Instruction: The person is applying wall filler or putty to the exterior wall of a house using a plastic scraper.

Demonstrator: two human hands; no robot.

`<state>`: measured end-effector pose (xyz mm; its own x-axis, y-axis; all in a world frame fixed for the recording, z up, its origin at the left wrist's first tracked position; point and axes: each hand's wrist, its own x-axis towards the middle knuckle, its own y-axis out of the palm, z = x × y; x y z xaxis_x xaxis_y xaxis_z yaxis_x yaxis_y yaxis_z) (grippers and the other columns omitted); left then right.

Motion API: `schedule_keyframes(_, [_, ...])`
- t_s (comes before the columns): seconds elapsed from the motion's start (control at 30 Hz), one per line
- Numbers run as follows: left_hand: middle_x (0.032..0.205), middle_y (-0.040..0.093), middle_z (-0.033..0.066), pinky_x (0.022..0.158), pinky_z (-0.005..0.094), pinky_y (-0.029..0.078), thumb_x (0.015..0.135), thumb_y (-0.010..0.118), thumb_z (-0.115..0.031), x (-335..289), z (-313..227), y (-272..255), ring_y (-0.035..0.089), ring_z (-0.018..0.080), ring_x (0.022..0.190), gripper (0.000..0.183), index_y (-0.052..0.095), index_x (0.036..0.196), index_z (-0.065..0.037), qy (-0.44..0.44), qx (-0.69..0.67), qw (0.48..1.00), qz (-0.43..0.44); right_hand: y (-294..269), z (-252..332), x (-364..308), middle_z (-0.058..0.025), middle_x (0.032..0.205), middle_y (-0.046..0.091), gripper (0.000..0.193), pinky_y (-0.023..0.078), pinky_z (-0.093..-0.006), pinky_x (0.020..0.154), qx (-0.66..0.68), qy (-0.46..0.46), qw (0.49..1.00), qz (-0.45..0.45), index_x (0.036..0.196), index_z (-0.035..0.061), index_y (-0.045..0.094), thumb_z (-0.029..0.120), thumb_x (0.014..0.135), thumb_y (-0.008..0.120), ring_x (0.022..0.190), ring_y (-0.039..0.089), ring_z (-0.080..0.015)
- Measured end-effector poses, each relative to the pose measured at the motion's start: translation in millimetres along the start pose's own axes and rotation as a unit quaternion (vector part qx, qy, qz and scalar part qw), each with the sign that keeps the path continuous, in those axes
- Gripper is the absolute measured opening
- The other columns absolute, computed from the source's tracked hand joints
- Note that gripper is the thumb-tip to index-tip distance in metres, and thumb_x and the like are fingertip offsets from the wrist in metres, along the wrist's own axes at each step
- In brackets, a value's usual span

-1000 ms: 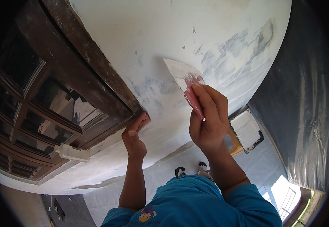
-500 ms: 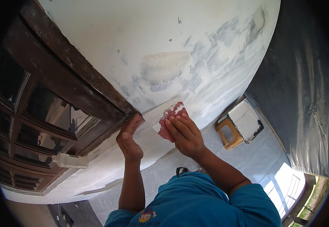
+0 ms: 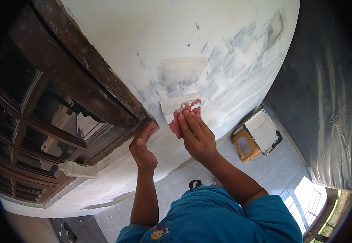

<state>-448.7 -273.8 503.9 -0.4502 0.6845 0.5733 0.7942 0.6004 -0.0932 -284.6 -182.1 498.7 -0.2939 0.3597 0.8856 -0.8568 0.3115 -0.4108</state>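
Note:
My right hand (image 3: 199, 139) grips a putty scraper (image 3: 177, 109) with a wide blade, its red part smeared with white paste. The scraper lies flat against the white wall (image 3: 123, 36), just below a damp-looking patch (image 3: 183, 69) with grey and white smears. My left hand (image 3: 144, 150) leans on the lower corner of the dark wooden window frame (image 3: 97, 77), where it meets the wall. Its fingers are stretched out and close together, and I see nothing held in it.
On the sill at left lies a clear plastic bottle (image 3: 78, 170). A yellow-brown stool (image 3: 247, 148) stands right of me on the grey tiled floor (image 3: 224, 172), next to a black-rimmed tray (image 3: 265, 131) of white paste. Dark plastic sheeting (image 3: 322, 105) hangs at far right.
My right hand has pushed the scraper up the wall, and the blade has turned more level. My left hand stays at the frame corner. The view has shifted slightly.

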Motion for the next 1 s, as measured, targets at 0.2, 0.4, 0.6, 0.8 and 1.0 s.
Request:
schedule_keyframes(0.2, [0.117,0.066,0.0247,0.099,0.0469,0.052,0.106,0.029,-0.053,0,3,0,0.067,0.0359,0.109,0.075,0.062,0.122,0.013,0.004,-0.007,1.0,0.004,-56,-15,29,-0.0182,0.116,0.069,0.042,0.056,-0.0392,0.094,0.059,0.06,0.995,-0.05,0.118,-0.0024,0.069,-0.003,0.076,0.069,0.106,0.069,-0.0314])
schedule_keyframes(0.4, [0.118,0.066,0.0245,0.1,0.0468,0.051,0.106,0.031,-0.053,0,2,-4,0.067,0.0353,0.109,0.073,0.061,0.123,0.012,0.0,-0.015,1.0,0.006,-53,-22,68,-0.0235,0.125,0.064,0.043,0.054,-0.0417,0.098,0.023,0.036,0.991,-0.126,0.124,-0.0068,0.065,-0.006,0.08,0.065,0.114,0.065,-0.035])
schedule_keyframes(0.6, [0.13,0.061,0.0255,0.107,0.0488,0.045,0.103,0.029,-0.06,1,-5,4,0.062,0.0377,0.119,0.08,0.054,0.134,0.009,-0.031,-0.073,0.997,0.001,36,-9,3,-0.0266,0.138,0.055,0.046,0.044,-0.0478,0.11,-0.024,-0.005,1.0,-0.011,0.135,-0.0071,0.056,0.002,0.09,0.056,0.132,0.051,-0.0412])
schedule_keyframes(0.8, [0.132,0.06,0.0262,0.11,0.0497,0.042,0.102,0.027,-0.06,0,-2,-3,0.061,0.0395,0.122,0.081,0.054,0.135,0.008,-0.041,-0.068,0.997,-0.003,12,13,-56,-0.0222,0.133,0.061,0.044,0.048,-0.044,0.107,0.028,-0.025,0.996,0.079,0.13,-0.0037,0.061,0.007,0.088,0.063,0.127,0.058,-0.0344])
schedule_keyframes(1.0, [0.129,0.062,0.0252,0.105,0.0493,0.046,0.105,0.025,-0.05,0,3,-5,0.062,0.0386,0.12,0.072,0.055,0.133,0.009,-0.028,-0.061,0.998,0.0,-50,-11,8,-0.0216,0.116,0.069,0.035,0.056,-0.0417,0.096,0.032,0.016,0.997,-0.073,0.116,-0.0059,0.068,-0.001,0.082,0.069,0.111,0.068,-0.034])
